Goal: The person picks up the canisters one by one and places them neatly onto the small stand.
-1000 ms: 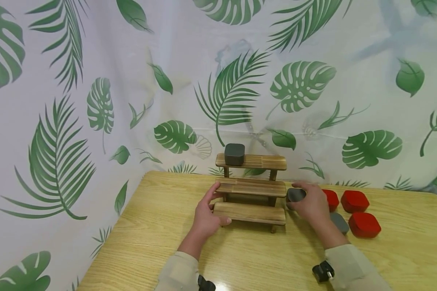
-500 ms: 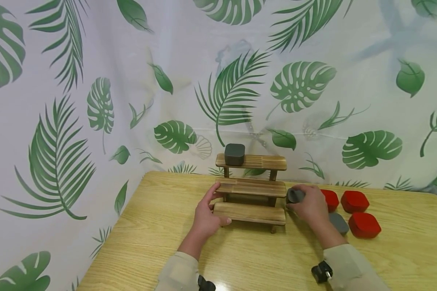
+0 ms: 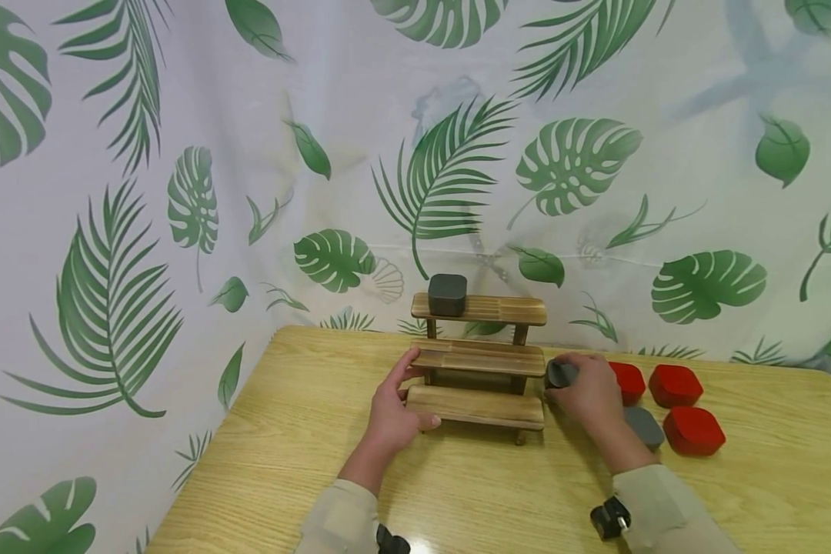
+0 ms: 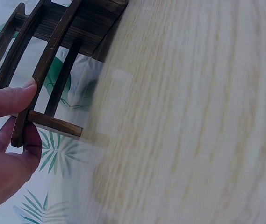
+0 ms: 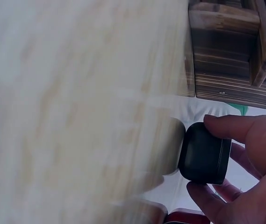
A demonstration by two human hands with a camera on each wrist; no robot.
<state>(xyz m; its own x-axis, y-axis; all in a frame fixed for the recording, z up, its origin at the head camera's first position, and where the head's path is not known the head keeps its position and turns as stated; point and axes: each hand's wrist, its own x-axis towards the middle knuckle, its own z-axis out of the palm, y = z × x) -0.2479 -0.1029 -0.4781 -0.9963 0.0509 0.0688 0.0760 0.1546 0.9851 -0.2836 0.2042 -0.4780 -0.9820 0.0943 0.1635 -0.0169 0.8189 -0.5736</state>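
Note:
A wooden three-tier stand [image 3: 478, 404] is on the table, and a dark grey rounded block [image 3: 447, 295] sits at the left of its top tier. My left hand [image 3: 392, 415] grips the left end of the stand at the lower tiers; in the left wrist view the thumb and fingers [image 4: 11, 161] are around its frame [image 4: 48, 60]. Just right of the stand, my right hand [image 3: 591, 391] holds another dark block [image 3: 561, 374] between thumb and fingers. That block [image 5: 203, 156] shows clearly in the right wrist view, near the stand [image 5: 235, 60].
Right of my right hand are several red blocks [image 3: 694, 429] and a grey block [image 3: 642, 428], partly behind the wrist. A leaf-patterned cloth [image 3: 332, 154] hangs behind and left of the table [image 3: 263, 462].
The fingers of my right hand have drawn slightly closer around the dark block beside the stand. My left hand has stayed on the stand.

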